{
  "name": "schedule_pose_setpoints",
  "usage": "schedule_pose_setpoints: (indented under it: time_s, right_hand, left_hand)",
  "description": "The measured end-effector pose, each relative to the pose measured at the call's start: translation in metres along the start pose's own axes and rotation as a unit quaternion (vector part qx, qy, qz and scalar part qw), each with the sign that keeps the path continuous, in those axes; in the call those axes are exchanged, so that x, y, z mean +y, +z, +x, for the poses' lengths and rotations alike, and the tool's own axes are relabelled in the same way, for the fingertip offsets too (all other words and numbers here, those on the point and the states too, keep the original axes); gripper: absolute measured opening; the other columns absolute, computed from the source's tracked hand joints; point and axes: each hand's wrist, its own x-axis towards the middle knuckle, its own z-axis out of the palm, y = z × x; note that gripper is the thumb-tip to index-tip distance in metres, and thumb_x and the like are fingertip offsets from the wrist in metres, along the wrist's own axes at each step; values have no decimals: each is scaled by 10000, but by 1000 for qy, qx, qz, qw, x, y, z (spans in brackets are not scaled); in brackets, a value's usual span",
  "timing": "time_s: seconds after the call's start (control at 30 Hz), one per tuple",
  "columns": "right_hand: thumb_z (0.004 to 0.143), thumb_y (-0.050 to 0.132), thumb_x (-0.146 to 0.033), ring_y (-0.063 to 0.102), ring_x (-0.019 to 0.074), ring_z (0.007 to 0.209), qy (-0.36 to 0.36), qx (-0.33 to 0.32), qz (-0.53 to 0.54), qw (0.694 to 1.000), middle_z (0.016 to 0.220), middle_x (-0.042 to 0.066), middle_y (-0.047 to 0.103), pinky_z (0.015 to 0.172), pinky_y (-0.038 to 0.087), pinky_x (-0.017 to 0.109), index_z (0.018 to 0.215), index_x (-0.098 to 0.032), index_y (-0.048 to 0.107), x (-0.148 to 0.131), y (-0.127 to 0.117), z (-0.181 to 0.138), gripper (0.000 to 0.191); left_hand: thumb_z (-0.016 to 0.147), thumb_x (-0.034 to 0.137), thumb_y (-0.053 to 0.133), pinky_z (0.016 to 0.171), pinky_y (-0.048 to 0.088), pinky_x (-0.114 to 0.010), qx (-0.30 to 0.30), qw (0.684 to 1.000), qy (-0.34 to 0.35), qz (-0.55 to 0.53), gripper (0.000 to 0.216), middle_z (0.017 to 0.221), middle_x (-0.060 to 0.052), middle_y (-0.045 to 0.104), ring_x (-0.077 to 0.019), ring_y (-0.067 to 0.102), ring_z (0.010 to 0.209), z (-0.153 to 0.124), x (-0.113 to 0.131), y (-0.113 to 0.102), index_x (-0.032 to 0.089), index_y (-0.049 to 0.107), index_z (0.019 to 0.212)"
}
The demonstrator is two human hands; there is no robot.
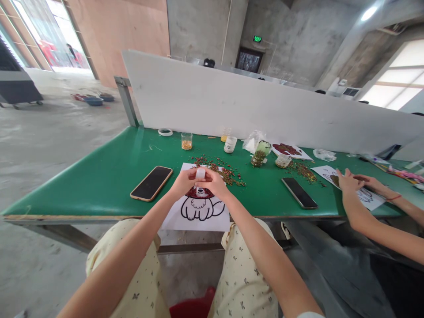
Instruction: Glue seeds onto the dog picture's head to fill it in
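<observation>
Arms (129, 251) reach out, left hand (182, 183) and right hand (214, 182) pinching a white bit (200, 173), likely light, best held by its sides.

Drawing (198, 210) on table (99, 190), phone (151, 183) to its left — seeds (232, 177) by far edge, jar (187, 143) behind

Overall bright, soft diffuse light. Doorway (61, 37) at upper L blown out, w/ pale glare on concrete floor (56, 77) nearby; window (397, 79) far R also v. bright. Ceiling lamp (369, 13) top R flares white; exit sign (257, 39) glows green, lettering fuzzy. Bg wall (281, 53) dimmer, greyish. Shadows soft on table (102, 176), deeper underneath, esp. lower R. Wide-angle distortion: edges stretched, forearms (126, 247) elongated twd. bottom. Mid-view fairly clear, e.g. black lines on drawing (198, 210); tiny seeds (228, 175) a bit mushy.
</observation>
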Motion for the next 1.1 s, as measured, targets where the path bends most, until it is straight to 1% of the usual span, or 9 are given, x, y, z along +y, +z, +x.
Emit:
schedule_pose_setpoints:
  time_s: [0.2, 0.4, 0.57, 0.67, 0.73, 0.8, 0.9, 1.0, 1.1]
  right_hand:
    - [547, 770, -286, 621, 194, 864, 1, -20, -8, 1000, 947, 24, 664, 782, 508, 325, 992, -191, 597, -6, 0, -5, 487]
    - [596, 758, -298, 613, 198, 917, -25, -9, -70, 997, 1022, 39, 655, 822, 501, 329, 1092, -200, 592, -12, -2, -9, 532]
    - [636, 737, -281, 570, 207, 1057, -30, -46, -65, 996, 1234, 56, 569, 913, 464, 333, 1277, -226, 495, -24, -7, -14, 688]
    - [696, 695, -301, 535, 202, 1124, -36, -59, -57, 996, 1315, 32, 513, 966, 428, 340, 1331, -269, 444, -29, -7, -17, 683]
    - [744, 655, -320, 511, 199, 1162, -48, -47, -62, 996, 1337, 10, 496, 995, 403, 339, 1319, -290, 462, -30, -6, -19, 607]
    - [775, 625, -325, 487, 196, 1192, -72, -18, -87, 993, 1327, -3, 508, 1023, 375, 341, 1273, -295, 515, -30, -4, -20, 510]
    - [785, 623, -310, 469, 197, 1205, -129, 35, -163, 978, 1266, -8, 560, 1060, 325, 356, 1189, -301, 591, -33, -5, -21, 406]
    - [804, 603, -299, 495, 198, 1165, -178, 60, -214, 958, 1182, 2, 613, 1048, 335, 361, 1116, -304, 641, -39, -7, -22, 315]
    - [794, 613, -303, 533, 210, 1115, -183, 57, -217, 957, 1158, 7, 627, 1007, 381, 365, 1092, -300, 650, -43, -11, -22, 301]
  left_hand:
    - [581, 392, 776, 892, 462, -428, 0, 1000, -13, 11, 507, 911, -105, 696, -271, 634, 900, -2, 3, 1, 100, 665, 981]
    - [588, 372, 776, 868, 477, -397, -14, 999, -27, -22, 472, 905, -88, 700, -254, 642, 884, -3, 7, 3, 123, 666, 973]
    - [636, 342, 742, 871, 472, -380, -10, 999, 14, -28, 430, 957, -91, 691, -255, 633, 918, -5, 9, 8, 118, 642, 990]
    - [709, 309, 669, 860, 473, -362, -20, 998, 57, -8, 375, 974, -89, 680, -245, 624, 927, -9, 12, 11, 114, 619, 1025]
    - [766, 283, 590, 827, 481, -345, -19, 995, 81, 55, 327, 966, -78, 675, -230, 622, 899, -12, 14, 12, 125, 606, 1053]
    - [807, 261, 516, 803, 480, -339, -1, 981, 95, 167, 307, 952, -70, 671, -224, 616, 883, -14, 15, 12, 144, 601, 1078]
    - [840, 257, 472, 911, 428, -363, 9, 941, 138, 308, 399, 1175, -93, 604, -250, 549, 1074, -15, 18, 10, 182, 527, 1228]
    - [865, 331, 489, 1025, 336, -369, -29, 910, 194, 366, 534, 1416, -92, 397, -246, 386, 1274, -16, 21, 10, 219, 362, 1372]
    - [874, 411, 486, 1059, 289, -392, -53, 887, 204, 411, 601, 1446, -104, 348, -248, 327, 1317, -17, 24, 10, 222, 287, 1409]
